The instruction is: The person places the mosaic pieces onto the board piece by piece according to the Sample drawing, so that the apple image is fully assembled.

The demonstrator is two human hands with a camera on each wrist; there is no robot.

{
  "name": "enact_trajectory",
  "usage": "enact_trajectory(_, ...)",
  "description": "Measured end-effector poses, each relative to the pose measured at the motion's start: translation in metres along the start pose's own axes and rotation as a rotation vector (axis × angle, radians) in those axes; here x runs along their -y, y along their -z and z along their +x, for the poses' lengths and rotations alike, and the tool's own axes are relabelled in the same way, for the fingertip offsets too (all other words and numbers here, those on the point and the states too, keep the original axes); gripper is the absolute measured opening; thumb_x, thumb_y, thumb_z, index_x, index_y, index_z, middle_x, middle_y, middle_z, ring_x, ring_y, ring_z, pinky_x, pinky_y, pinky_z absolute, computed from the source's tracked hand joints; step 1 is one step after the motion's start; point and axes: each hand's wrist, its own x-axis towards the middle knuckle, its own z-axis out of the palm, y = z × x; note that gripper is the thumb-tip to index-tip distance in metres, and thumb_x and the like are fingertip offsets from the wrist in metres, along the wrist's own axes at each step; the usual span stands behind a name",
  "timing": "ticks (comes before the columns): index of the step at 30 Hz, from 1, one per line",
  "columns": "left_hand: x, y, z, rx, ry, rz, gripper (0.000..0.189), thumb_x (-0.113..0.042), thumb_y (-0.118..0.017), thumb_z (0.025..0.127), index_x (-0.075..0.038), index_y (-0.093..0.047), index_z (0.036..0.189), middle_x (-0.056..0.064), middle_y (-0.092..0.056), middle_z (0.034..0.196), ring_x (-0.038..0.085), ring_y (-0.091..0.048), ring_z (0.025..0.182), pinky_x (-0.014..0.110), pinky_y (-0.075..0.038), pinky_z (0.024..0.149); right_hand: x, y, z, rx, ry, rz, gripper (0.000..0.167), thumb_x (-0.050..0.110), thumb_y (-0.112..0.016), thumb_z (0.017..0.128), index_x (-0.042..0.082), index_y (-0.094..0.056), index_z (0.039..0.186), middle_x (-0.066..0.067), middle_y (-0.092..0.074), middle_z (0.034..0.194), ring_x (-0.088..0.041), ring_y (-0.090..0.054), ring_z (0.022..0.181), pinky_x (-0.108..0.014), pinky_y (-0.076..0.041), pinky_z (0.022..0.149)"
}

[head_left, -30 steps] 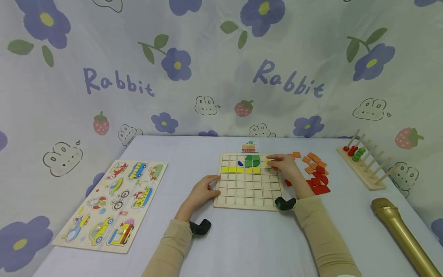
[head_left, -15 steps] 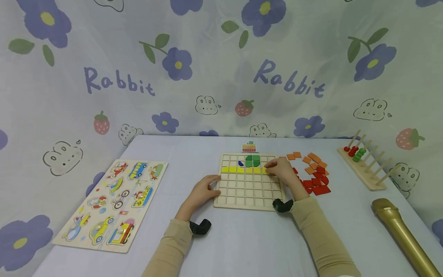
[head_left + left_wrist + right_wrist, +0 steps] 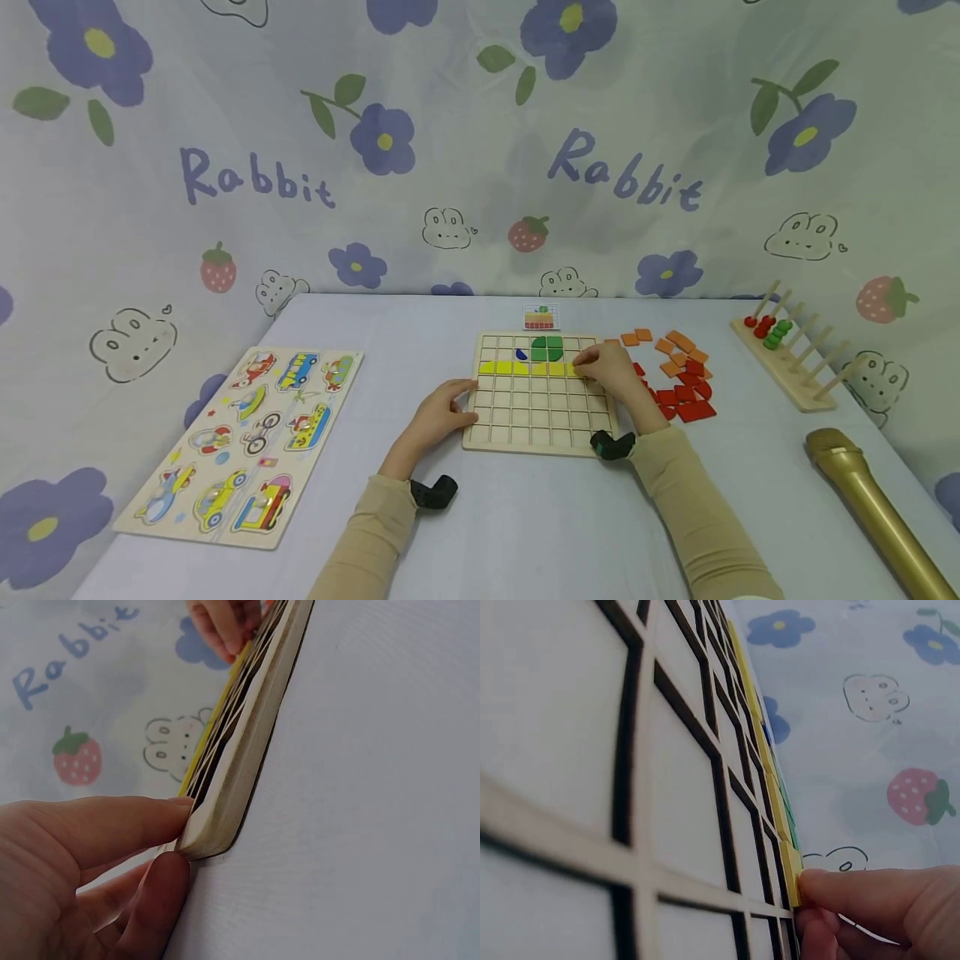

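A wooden grid board (image 3: 532,412) lies on the table. A row of yellow tiles (image 3: 510,367), a green rounded shape (image 3: 547,348) and a small blue piece (image 3: 522,354) sit in its upper cells. My left hand (image 3: 441,410) grips the board's left edge, thumb and forefinger against it, the other fingers curled below. My right hand (image 3: 611,369) pinches a yellow square tile (image 3: 790,874) between thumb and forefinger, at the right end of the yellow row. That tile stands slightly proud of the grid in the right wrist view; the fingers partly cover it.
Loose orange tiles (image 3: 680,340) and red tiles (image 3: 695,411) lie right of the board. A picture card (image 3: 541,317) lies behind it. A vehicle puzzle board (image 3: 243,442) is at left. A bead peg stand (image 3: 787,358) and a gold microphone (image 3: 870,500) are at right.
My right hand has come down and slightly left over the board, bringing the yellow tile from the upper right cells to the yellow row. My left hand has stayed put.
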Motion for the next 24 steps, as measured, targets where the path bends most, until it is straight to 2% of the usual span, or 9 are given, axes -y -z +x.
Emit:
enact_trajectory(5,0.001,-0.002,0.002,-0.003,0.002,0.009,0.055,-0.015,-0.071,0.080,-0.009,-0.052,0.131,0.008,-0.047,0.135,0.012,-0.045,0.067,0.026,-0.040,0.059,-0.004,0.011,0.001,0.024,0.032,-0.008,0.018,0.013,-0.065,0.085,0.002,-0.070,0.098,-0.012,-0.067,0.098,-0.019,-0.057,0.081,-0.029,-0.046,0.070)
enact_trajectory(10,0.000,-0.001,0.002,-0.007,0.005,0.004,0.056,-0.014,-0.071,0.079,-0.009,-0.052,0.132,0.009,-0.047,0.135,0.012,-0.045,0.066,0.026,-0.040,0.058,-0.008,0.036,-0.003,0.033,0.016,0.093,0.026,0.011,-0.063,0.086,-0.002,-0.066,0.108,-0.018,-0.065,0.106,-0.022,-0.060,0.086,-0.032,-0.050,0.074)
enact_trajectory(15,-0.001,-0.001,0.001,-0.003,0.005,-0.004,0.056,-0.013,-0.071,0.079,-0.008,-0.052,0.131,0.010,-0.047,0.135,0.012,-0.045,0.065,0.026,-0.040,0.058,-0.022,0.062,-0.011,-0.004,-0.051,0.077,0.033,0.016,-0.060,0.089,-0.002,-0.060,0.117,-0.020,-0.055,0.124,-0.026,-0.055,0.097,-0.035,-0.047,0.078)
enact_trajectory(18,-0.001,-0.001,0.001,-0.005,0.004,-0.004,0.056,-0.013,-0.071,0.079,-0.008,-0.052,0.131,0.010,-0.047,0.135,0.012,-0.045,0.065,0.026,-0.040,0.059,-0.031,0.076,-0.016,-0.022,-0.108,0.093,0.035,0.018,-0.058,0.090,-0.001,-0.057,0.120,-0.022,-0.053,0.124,-0.028,-0.055,0.097,-0.036,-0.047,0.078)
enact_trajectory(20,-0.001,-0.001,0.001,-0.006,0.000,0.002,0.055,-0.013,-0.071,0.079,-0.008,-0.053,0.131,0.010,-0.047,0.135,0.012,-0.045,0.065,0.026,-0.040,0.059,-0.037,0.084,-0.019,-0.031,-0.117,0.088,0.035,0.018,-0.057,0.091,-0.002,-0.057,0.120,-0.023,-0.053,0.124,-0.031,-0.054,0.099,-0.036,-0.046,0.080)
enact_trajectory(24,0.000,-0.001,0.001,-0.005,0.000,0.004,0.055,-0.013,-0.071,0.079,-0.008,-0.053,0.131,0.010,-0.047,0.135,0.012,-0.045,0.065,0.026,-0.040,0.058,-0.051,0.098,-0.025,-0.065,-0.147,0.016,0.035,0.015,-0.056,0.090,-0.003,-0.057,0.120,-0.025,-0.051,0.124,-0.038,-0.046,0.110,-0.045,-0.042,0.089)
